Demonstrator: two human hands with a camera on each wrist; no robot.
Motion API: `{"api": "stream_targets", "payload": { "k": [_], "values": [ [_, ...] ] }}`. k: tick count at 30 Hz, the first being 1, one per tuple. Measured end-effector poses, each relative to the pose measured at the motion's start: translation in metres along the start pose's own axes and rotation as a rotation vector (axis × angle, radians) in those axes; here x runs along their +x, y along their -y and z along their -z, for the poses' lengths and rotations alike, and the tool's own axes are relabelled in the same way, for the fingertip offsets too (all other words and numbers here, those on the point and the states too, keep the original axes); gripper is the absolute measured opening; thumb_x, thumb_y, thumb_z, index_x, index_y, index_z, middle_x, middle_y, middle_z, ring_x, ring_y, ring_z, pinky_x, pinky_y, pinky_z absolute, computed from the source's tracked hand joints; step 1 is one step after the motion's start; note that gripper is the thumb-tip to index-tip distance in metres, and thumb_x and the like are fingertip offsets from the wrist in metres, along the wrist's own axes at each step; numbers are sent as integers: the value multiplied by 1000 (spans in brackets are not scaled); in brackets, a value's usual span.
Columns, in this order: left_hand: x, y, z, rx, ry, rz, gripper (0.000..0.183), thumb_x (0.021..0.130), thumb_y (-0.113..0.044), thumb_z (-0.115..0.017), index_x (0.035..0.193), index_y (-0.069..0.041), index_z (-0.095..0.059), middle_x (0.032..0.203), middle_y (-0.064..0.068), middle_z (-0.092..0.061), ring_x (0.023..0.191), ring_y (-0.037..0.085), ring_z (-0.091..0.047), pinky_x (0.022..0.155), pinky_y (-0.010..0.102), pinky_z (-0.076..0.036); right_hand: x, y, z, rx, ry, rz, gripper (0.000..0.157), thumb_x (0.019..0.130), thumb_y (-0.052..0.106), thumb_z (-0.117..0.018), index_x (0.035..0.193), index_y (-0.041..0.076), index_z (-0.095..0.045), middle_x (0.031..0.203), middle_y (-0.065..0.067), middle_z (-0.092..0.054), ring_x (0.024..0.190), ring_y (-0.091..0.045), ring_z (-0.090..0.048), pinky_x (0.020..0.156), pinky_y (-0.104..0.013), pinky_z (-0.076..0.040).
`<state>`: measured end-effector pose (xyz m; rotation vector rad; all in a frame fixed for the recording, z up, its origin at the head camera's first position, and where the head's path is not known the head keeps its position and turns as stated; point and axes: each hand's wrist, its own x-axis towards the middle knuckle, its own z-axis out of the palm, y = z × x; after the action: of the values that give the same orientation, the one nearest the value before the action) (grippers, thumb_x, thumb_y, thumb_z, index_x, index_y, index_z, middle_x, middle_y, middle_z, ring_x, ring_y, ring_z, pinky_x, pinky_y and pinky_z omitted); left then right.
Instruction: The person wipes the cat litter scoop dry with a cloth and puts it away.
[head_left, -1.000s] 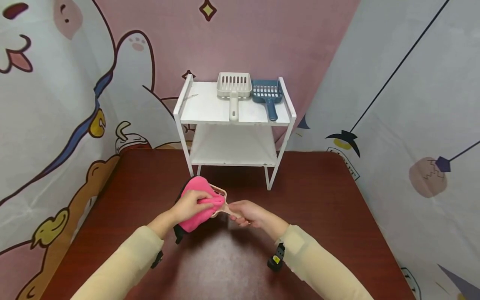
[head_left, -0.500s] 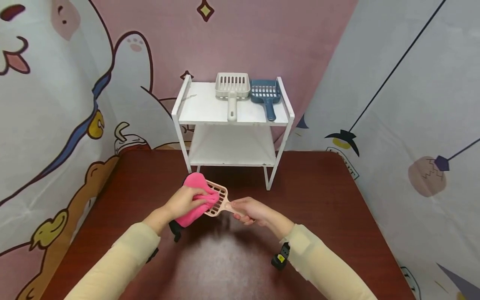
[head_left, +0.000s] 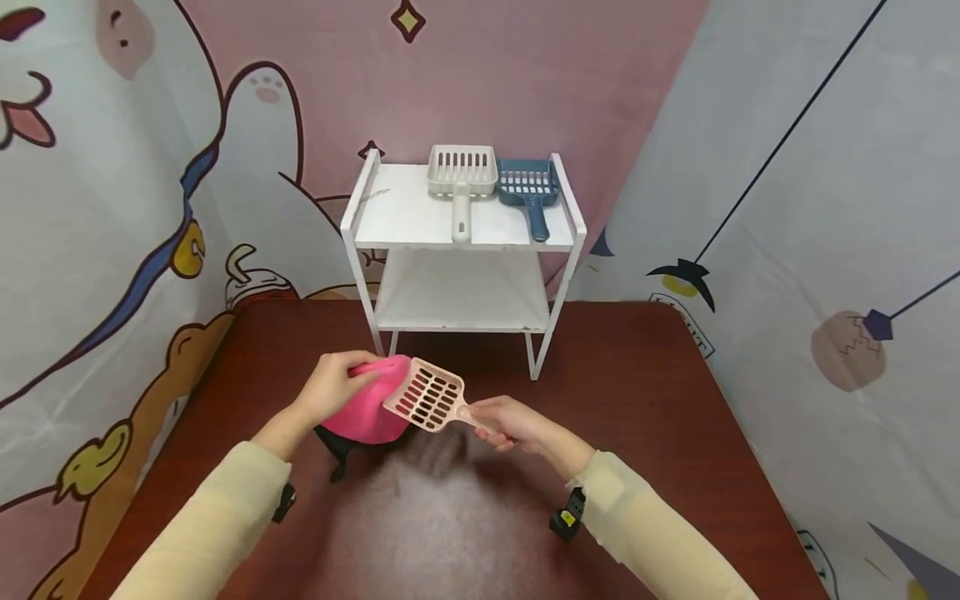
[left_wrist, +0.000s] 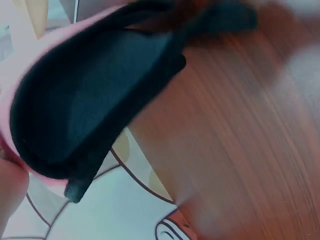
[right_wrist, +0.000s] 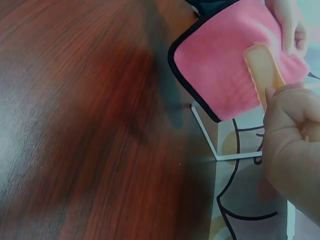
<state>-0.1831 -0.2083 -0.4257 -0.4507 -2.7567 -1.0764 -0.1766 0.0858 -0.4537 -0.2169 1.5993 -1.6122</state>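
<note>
My right hand (head_left: 510,423) grips the handle of a peach-coloured litter scoop (head_left: 429,397), its slotted head tilted up to the left over the table. A pink cloth (head_left: 371,417) with a dark edging hangs from my left hand (head_left: 327,390), which pinches it near the top. The scoop's head overlaps the right side of the cloth in the head view. From the left wrist, the cloth's dark underside (left_wrist: 90,90) fills the upper left. In the right wrist view the scoop (right_wrist: 264,70) appears edge-on in front of the cloth's pink face (right_wrist: 220,60).
A white two-tier rack (head_left: 465,321) stands at the back of the reddish-brown table (head_left: 637,400). On its top shelf lie an off-white litter scoop (head_left: 461,208) and a blue one (head_left: 537,218). Cartoon-printed curtains (head_left: 585,75) surround the table's back and sides.
My left hand has drawn the cloth leftward off the scoop, baring its slotted head. The right hand, still on the handle, has shifted slightly right and the head now faces up more.
</note>
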Motion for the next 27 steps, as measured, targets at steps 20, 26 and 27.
{"api": "stream_targets", "payload": {
  "k": [20,26,27],
  "values": [
    [2,-44,-37,-165,136,-75,13,83,-18,-70,93,-9,-72,78,-1,-68,62,4,-42,58,19,-39,6,2,-18,-81,48,5,21,99,16,-38,99,-1,-50,59,2,-45,40,-2,-25,38,-16,-20],
    [4,-40,-37,-108,215,-127,7,84,-22,-69,85,-15,-70,71,-7,-62,61,3,-43,58,19,-38,2,4,-19,-87,36,32,24,99,13,-37,104,-5,-51,57,2,-44,39,-2,-25,38,-16,-20],
    [5,-39,-37,-92,227,-136,6,84,-22,-69,84,-15,-70,70,-7,-62,62,3,-44,59,19,-39,2,3,-19,-89,32,32,25,99,13,-38,106,-6,-52,57,2,-44,39,-2,-25,38,-16,-20]
  ]
}}
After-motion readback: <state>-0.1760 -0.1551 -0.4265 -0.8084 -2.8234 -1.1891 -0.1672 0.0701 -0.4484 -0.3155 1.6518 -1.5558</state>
